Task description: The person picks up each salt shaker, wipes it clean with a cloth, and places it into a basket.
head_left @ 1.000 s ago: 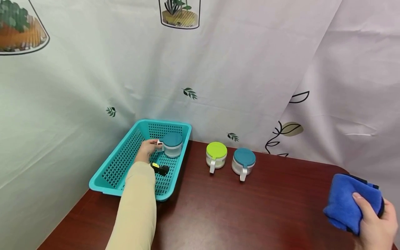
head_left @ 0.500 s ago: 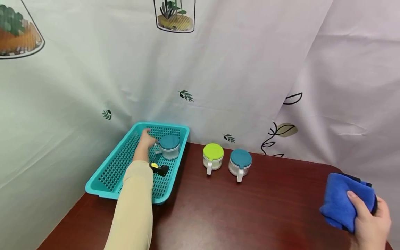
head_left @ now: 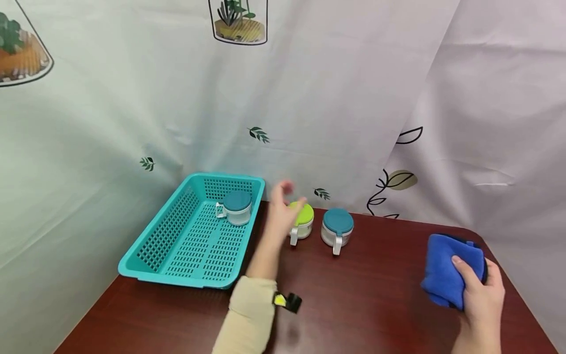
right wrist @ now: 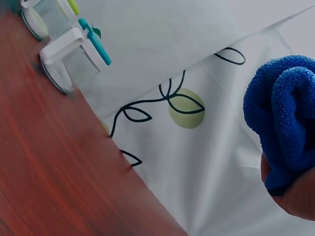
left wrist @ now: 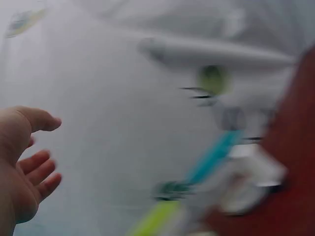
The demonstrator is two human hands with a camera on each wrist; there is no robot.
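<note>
In the head view, the left hand [head_left: 280, 214] is blurred near the middle of the frame, thumb and fingers spread with nothing between them, overlapping the left edge of the green-lidded jar [head_left: 303, 221]; whether it touches the jar I cannot tell. A careless sweep there could tip that jar or push it into the blue-lidded jar [head_left: 338, 227] just to its right, since both stand close together on the table [head_left: 376, 300] with their handles toward the bottom of the frame. Lifting either by its lid alone might let the lid come away, if it sits loosely. At left, the basket [head_left: 196, 253] holds another jar [head_left: 237, 209], upright near the far right corner; a hard knock to the basket could topple it. At right, the right hand [head_left: 479, 292] grips a folded blue cloth [head_left: 451, 270], thumb across its front; a slack hold could let the folds fall open. The left wrist view is smeared, but shows thumb and fingers apart at the left edge, a white handle at lower right. In the right wrist view, the cloth bunches at the right edge; lowered toward the jars at upper left, it could catch a handle.
</note>
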